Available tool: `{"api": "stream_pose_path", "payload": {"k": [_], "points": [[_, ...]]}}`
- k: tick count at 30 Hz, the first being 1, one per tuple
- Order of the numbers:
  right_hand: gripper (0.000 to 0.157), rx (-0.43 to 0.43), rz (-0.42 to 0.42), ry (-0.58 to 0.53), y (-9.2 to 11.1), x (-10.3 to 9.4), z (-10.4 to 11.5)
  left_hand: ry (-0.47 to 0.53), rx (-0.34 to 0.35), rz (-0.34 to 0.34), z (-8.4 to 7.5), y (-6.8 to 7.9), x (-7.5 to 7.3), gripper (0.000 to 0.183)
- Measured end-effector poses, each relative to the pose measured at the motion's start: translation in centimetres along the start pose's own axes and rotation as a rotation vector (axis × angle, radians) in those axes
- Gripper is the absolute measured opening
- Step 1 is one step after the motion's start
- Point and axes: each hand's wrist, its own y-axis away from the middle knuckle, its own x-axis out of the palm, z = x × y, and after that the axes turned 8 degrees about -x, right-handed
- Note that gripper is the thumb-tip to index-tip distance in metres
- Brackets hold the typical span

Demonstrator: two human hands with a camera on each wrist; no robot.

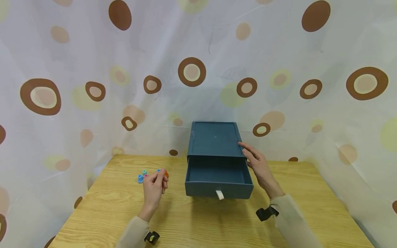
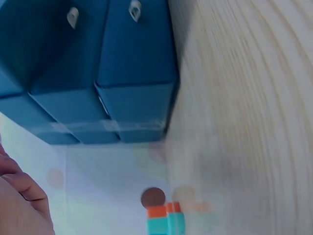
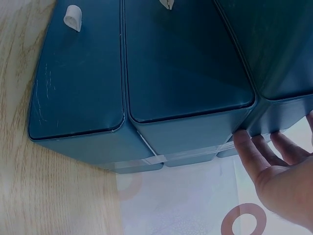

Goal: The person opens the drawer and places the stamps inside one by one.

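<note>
A dark blue drawer cabinet [image 1: 214, 137] stands at the back of the table, its top drawer [image 1: 201, 189] pulled out. No contents show inside that drawer, and a white pull tab [image 1: 220, 195] hangs on its front. My right hand [image 1: 260, 168] rests on the cabinet's right side with extended fingers [image 3: 249, 152]. To the left of the drawer, my left hand [image 1: 153, 187] is raised, its fingers bent together; whether they hold anything is hidden. Beyond it are small blue [image 1: 140, 178], teal [image 1: 144, 172] and orange pieces [image 1: 166, 174], partly covered by the hand.
The cabinet sits on a wooden table [image 1: 102, 203]. A white curtain [image 1: 214, 41] with brown and beige dots hangs behind and at both sides. Below the pulled-out drawer, the lower drawers [image 3: 181, 54] are closed.
</note>
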Motion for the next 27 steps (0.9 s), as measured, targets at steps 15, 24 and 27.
{"api": "stream_pose_path", "payload": {"k": [15,24,27], "points": [[0.054,0.007,-0.001,-0.005,0.0,-0.4,0.3,-0.129,-0.239,0.057,1.8,-3.8,-2.9,0.042],[0.054,0.002,-0.002,-0.019,0.1,-0.1,0.2,-0.226,-0.296,-0.005,2.3,-5.0,-5.3,0.042],[0.054,0.006,0.002,-0.023,0.1,-0.1,0.1,-0.243,-0.349,0.006,2.5,-5.4,-5.9,0.042]]}}
